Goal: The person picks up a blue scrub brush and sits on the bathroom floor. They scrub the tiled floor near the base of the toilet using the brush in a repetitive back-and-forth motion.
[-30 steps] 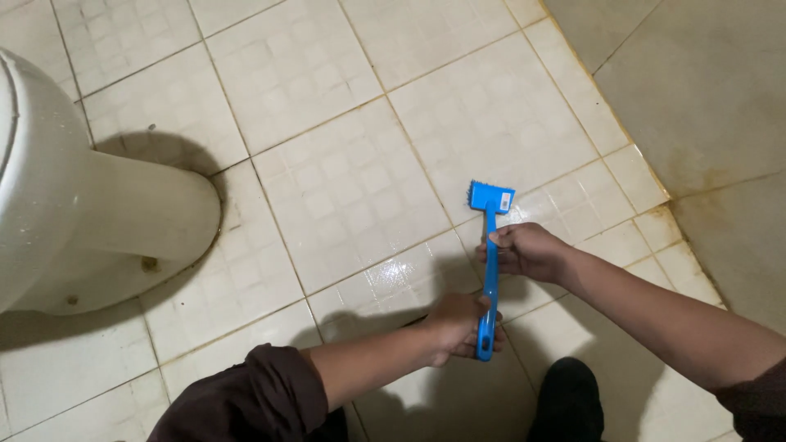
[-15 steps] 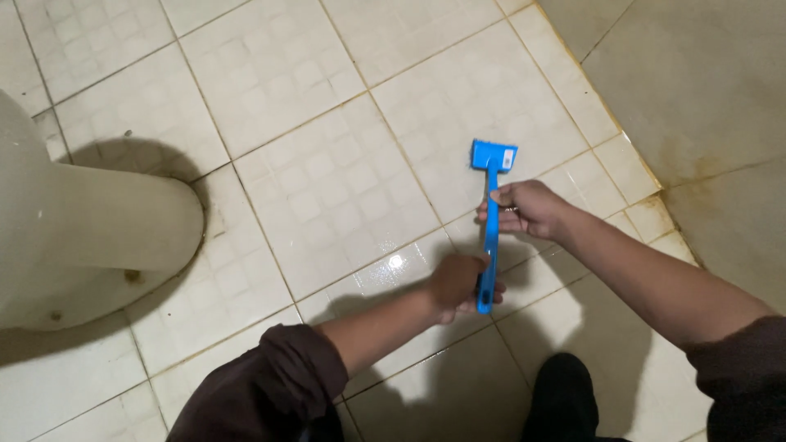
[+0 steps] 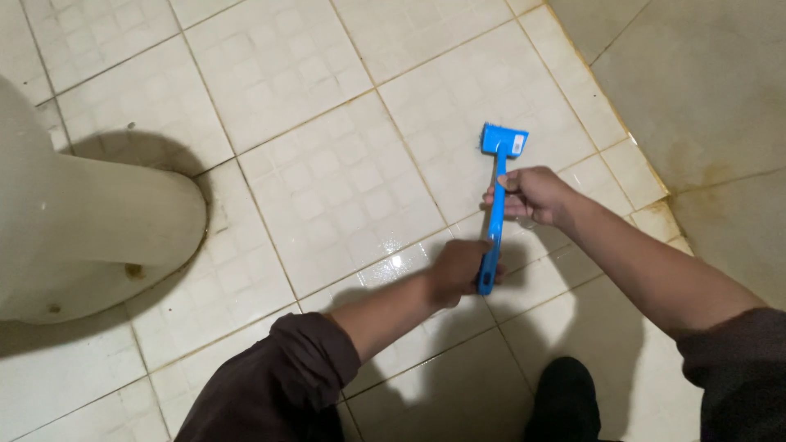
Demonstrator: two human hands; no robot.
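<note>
Right now, brush: you hold a blue long-handled brush in both hands, its flat head down on the pale tiled floor, handle running back toward you.
Brush head: it sits on a tile ahead of your right hand, bristles facing the floor, near the edge where the tiles meet a darker, stained concrete strip.
Right hand: your right hand is closed around the upper part of the handle, just behind the head.
Left hand: your left hand is closed around the lower end of the handle, close to your body.
Sleeves: both your arms wear dark sleeves pushed up from the wrists.
Floor: the tiles under the brush look wet and shiny.
Toilet: a white toilet base stands well apart on your left, with brown stains at its foot.
Shoe: a dark shoe shows below your arms.
</note>
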